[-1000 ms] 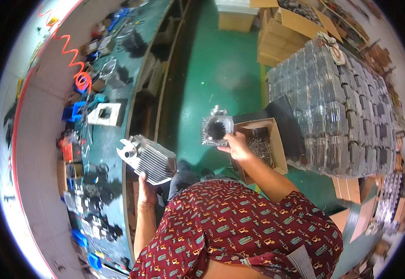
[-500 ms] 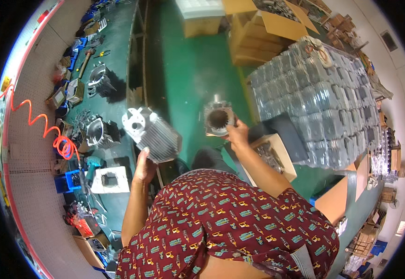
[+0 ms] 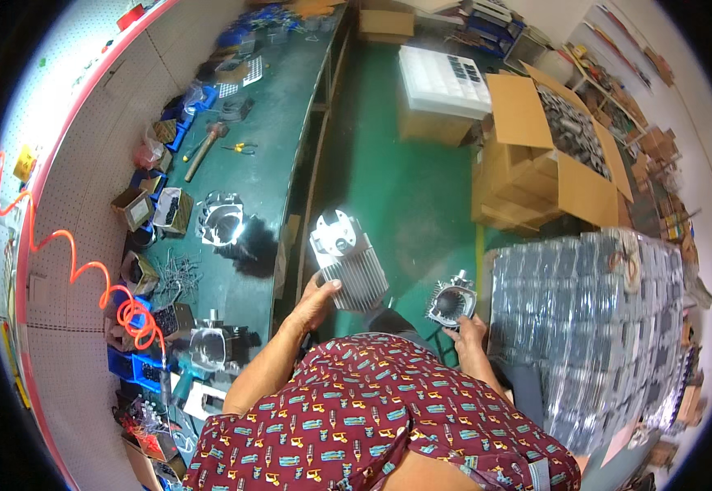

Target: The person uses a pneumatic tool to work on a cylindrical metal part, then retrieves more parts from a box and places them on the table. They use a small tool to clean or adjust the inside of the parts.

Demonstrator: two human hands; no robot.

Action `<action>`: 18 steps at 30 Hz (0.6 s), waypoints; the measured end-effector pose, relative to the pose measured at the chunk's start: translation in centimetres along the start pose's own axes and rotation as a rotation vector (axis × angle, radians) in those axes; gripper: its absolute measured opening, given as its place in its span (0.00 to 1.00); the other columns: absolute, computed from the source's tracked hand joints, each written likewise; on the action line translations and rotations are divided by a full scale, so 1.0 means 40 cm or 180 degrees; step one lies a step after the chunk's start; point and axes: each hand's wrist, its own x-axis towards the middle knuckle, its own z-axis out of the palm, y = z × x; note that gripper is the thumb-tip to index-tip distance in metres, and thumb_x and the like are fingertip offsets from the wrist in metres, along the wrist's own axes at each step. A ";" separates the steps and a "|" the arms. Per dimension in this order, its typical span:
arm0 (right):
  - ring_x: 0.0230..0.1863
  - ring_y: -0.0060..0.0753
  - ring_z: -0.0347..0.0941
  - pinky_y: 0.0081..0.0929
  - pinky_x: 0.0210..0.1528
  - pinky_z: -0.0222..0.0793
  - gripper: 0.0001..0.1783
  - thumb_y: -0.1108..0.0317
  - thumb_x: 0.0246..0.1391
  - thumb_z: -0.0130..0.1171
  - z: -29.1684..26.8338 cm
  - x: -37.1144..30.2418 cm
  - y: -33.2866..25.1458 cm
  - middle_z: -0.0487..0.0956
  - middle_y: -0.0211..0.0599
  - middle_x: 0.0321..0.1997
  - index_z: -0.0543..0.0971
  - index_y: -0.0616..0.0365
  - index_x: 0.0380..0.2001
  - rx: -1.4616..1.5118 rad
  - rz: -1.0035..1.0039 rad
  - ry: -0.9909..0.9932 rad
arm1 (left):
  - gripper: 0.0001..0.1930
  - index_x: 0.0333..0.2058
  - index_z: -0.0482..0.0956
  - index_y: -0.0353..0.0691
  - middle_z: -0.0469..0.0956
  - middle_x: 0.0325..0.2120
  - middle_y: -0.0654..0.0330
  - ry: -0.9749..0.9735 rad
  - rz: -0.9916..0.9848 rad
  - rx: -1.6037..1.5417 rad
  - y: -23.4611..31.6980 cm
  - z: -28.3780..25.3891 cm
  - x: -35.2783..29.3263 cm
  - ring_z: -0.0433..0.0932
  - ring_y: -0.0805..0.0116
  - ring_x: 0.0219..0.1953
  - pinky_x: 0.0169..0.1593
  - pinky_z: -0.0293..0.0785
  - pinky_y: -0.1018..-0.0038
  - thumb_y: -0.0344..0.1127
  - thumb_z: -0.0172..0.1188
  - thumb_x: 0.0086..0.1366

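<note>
My left hand is closed on the lower end of a silver finned metal housing, its thumb on the fins. A flange with holes tops this housing, which is held over the gap between bench and green floor. To the right, my right hand grips the rim of a second metal housing. That piece has a round open mouth, fins around its side and a short stub on top. The two housings are apart, both in the air. Fingers behind each piece are hidden.
Along the left, the dark green workbench carries two open housings, a mallet, pliers and small parts bins. An orange coiled hose hangs there. At right stand a plastic-wrapped stack and an open cardboard box.
My view has turned, so the bench and wrapped stack sit differently in it. Both hands still hold their housings; the right one is now lower and farther right in the picture.
</note>
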 end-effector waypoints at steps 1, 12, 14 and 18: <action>0.41 0.47 0.82 0.54 0.36 0.87 0.17 0.80 0.58 0.51 0.036 0.038 -0.031 0.81 0.41 0.46 0.78 0.60 0.50 -0.0048 0.0025 -0.0030 | 0.51 0.69 0.56 0.35 0.69 0.60 0.50 0.0139 0.0034 -0.0017 0.023 0.006 0.057 0.68 0.54 0.63 0.68 0.63 0.52 0.44 0.76 0.53; 0.38 0.42 0.84 0.52 0.35 0.87 0.21 0.82 0.55 0.51 0.679 0.390 -0.427 0.83 0.39 0.43 0.79 0.56 0.51 -0.0890 -0.0059 -0.0980 | 0.46 0.68 0.59 0.38 0.71 0.57 0.55 0.0768 0.0556 -0.0531 0.304 -0.012 0.440 0.71 0.55 0.60 0.63 0.69 0.48 0.45 0.74 0.56; 0.41 0.43 0.83 0.53 0.37 0.87 0.19 0.81 0.56 0.52 0.846 0.429 -0.476 0.82 0.41 0.44 0.78 0.59 0.50 -0.0992 -0.0133 -0.1278 | 0.44 0.66 0.60 0.40 0.72 0.55 0.56 0.1108 0.0519 -0.0648 0.350 -0.051 0.504 0.74 0.57 0.56 0.62 0.72 0.52 0.45 0.74 0.56; 0.47 0.47 0.81 0.58 0.42 0.86 0.18 0.80 0.57 0.51 1.172 0.454 -0.591 0.79 0.41 0.46 0.76 0.61 0.51 -0.1354 -0.0143 -0.1710 | 0.43 0.66 0.58 0.34 0.72 0.58 0.49 0.1364 0.0829 -0.1185 0.419 -0.129 0.642 0.75 0.49 0.58 0.61 0.73 0.48 0.40 0.74 0.58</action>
